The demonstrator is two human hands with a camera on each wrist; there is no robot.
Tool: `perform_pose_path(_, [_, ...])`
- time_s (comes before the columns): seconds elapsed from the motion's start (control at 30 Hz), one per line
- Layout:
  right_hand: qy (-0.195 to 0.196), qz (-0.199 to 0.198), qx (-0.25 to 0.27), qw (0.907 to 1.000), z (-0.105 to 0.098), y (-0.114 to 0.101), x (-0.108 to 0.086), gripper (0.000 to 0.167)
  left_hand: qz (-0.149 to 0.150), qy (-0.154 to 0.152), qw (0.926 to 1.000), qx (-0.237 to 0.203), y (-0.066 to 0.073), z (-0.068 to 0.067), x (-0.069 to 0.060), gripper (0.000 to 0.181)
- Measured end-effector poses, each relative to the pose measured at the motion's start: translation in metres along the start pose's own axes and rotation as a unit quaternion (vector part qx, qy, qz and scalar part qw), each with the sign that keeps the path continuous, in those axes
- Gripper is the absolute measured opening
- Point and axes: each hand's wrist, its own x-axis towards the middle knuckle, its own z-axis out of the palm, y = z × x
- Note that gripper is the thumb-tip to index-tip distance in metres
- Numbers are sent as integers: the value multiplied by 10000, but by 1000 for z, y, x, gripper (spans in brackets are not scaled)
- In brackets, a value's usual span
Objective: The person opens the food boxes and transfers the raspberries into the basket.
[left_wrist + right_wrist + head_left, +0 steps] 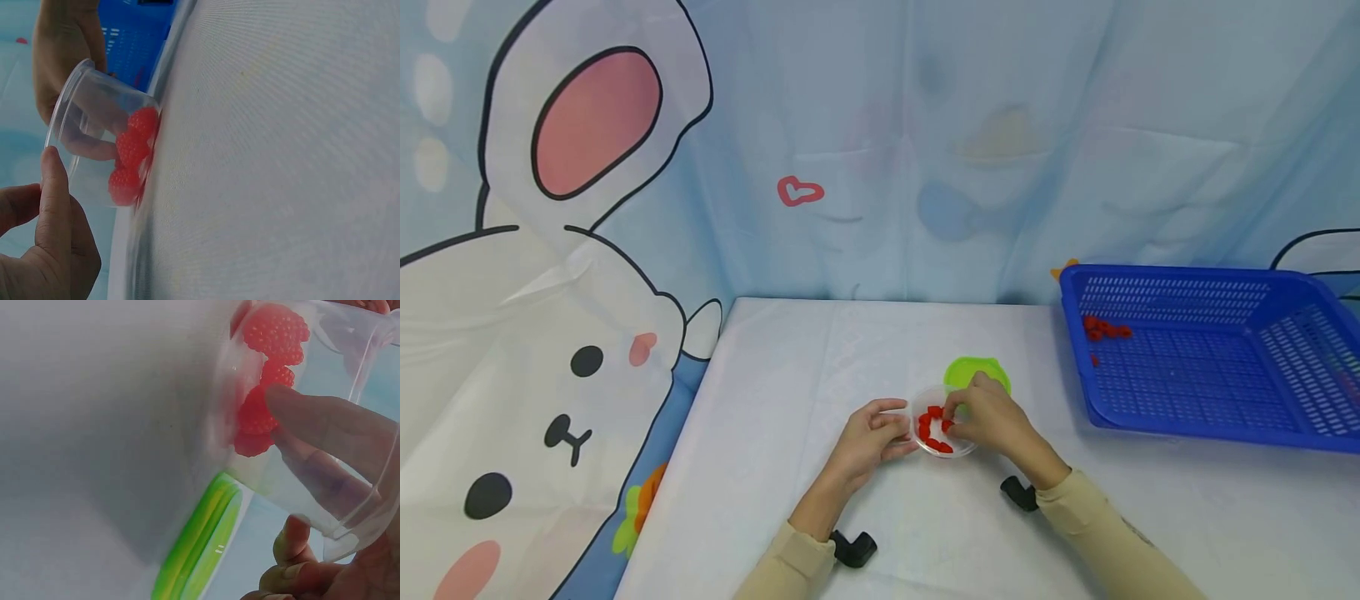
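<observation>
A clear round cup (pixel 967 451) stands on the white table with several red raspberries (pixel 933 444) on its bottom, also seen through its wall in the left wrist view (pixel 132 149). My left hand (pixel 867 442) touches the cup's rim and side with its fingertips, the fingers fairly straight. My right hand (pixel 994 417) reaches into the cup from the right; in the right wrist view its thumb and finger pinch a raspberry (pixel 255 411) at the bottom. Just behind the cup lies a green lid (pixel 976 367).
A blue plastic basket (pixel 1187 423) stands at the right, with several red pieces (pixel 1105 329) in its left back corner. Black curved pieces (pixel 854 550) are at both wrists. A patterned curtain (pixel 865 100) hangs behind the white table (pixel 775 358).
</observation>
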Motion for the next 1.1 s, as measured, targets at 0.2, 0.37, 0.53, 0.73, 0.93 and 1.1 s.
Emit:
perform_pose_path(0.2, [-48, 74, -195, 9998, 0, -4, 1, 15, -23, -3, 10000, 16, 0, 0, -1, 37])
perform_pose_path(0.37, [117, -184, -49, 9997, 2, 0, -1, 13, -22, 22, 10000, 16, 0, 0, -1, 36])
perform_pose_path(0.53, [242, -300, 195, 9991, 2, 4, -1, 10, -32, 39, 10000, 2, -1, 0, -1, 37])
perform_pose_path(0.73, [336, -227, 661, 9970, 0, 8, -3, 9, -36, 41, 10000, 17, -1, 0, 0, 36])
perform_pose_path(0.93, [570, -342, 1069, 9921, -1, 12, -5, 8, -15, 45, 10000, 58, -1, 0, 0, 36])
perform_pose_path(1.1, [806, -323, 1321, 9874, -6, 14, -8, 8, -20, 43, 10000, 51, -1, 0, 0, 36])
